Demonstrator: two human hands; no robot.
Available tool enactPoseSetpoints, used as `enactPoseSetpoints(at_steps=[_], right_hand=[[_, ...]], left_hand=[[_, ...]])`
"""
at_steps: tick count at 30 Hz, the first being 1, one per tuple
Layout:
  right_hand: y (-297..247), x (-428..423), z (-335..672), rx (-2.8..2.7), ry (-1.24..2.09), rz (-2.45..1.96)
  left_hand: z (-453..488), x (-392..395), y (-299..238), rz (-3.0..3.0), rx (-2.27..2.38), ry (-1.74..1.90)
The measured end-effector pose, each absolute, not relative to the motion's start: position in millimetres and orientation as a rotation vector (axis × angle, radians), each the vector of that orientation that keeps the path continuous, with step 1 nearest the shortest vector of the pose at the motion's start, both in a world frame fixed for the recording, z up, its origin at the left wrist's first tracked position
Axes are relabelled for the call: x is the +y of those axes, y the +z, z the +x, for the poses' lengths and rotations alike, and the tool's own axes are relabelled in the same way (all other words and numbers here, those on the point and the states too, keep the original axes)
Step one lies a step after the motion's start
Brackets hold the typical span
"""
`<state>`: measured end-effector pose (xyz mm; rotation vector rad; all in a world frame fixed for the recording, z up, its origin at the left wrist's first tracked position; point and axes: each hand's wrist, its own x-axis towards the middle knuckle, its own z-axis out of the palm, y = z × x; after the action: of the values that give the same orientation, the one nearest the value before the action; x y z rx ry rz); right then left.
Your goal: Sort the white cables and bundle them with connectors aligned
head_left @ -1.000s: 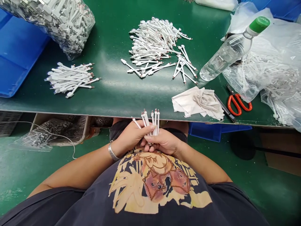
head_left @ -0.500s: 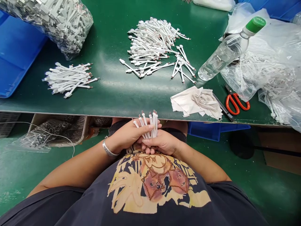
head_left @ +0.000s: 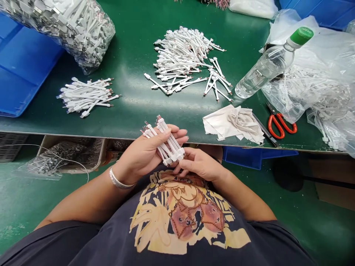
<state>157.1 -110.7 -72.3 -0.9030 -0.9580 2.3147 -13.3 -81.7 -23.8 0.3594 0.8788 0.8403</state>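
My left hand (head_left: 146, 149) is shut around a small bundle of short white cables (head_left: 166, 142) with copper-tipped ends, held over the table's front edge. The bundle leans up and to the left. My right hand (head_left: 199, 164) sits just below and to the right, its fingertips pinching the white connector ends at the bundle's lower end. A silver bangle (head_left: 120, 181) circles my left wrist. Loose piles of the same white cables (head_left: 180, 61) (head_left: 85, 98) lie on the green table ahead of my hands.
A bulging clear bag of cables (head_left: 63, 31) and blue trays (head_left: 24, 62) fill the far left. A folded cloth (head_left: 233, 123), orange-handled scissors (head_left: 280, 125), a water bottle (head_left: 263, 70) and plastic bags (head_left: 313, 88) lie right. A blue bin (head_left: 249, 157) stands below the table edge.
Both hands have risen and moved forward, now over the table edge. The bundle has tipped from nearly upright to leaning left, and its lower connector ends now show.
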Motion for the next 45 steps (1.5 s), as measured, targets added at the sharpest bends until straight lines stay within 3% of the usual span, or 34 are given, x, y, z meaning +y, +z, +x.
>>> enactPoseSetpoints(at_steps=[23,32,39,45], right_hand=[[-73.2,-120.6,156.5,-1.114,1.733,-1.257],[-73.7,-119.3,164.5,-1.178,1.723,-1.134],[-68.5,-119.7,152.7,-1.124,1.894,-1.166],[-70.4,-117.2,149.0,-1.096,1.766,-1.229]], left_hand=[[-19.0,-81.2,-32.0,0.232,0.920,0.849],[-21.2,-77.6,-32.1,0.179,0.846,0.780],[-17.2,-77.4,-30.9,0.201,0.831,0.844],[-16.9,-77.4,-28.7,0.216,0.868,0.849]])
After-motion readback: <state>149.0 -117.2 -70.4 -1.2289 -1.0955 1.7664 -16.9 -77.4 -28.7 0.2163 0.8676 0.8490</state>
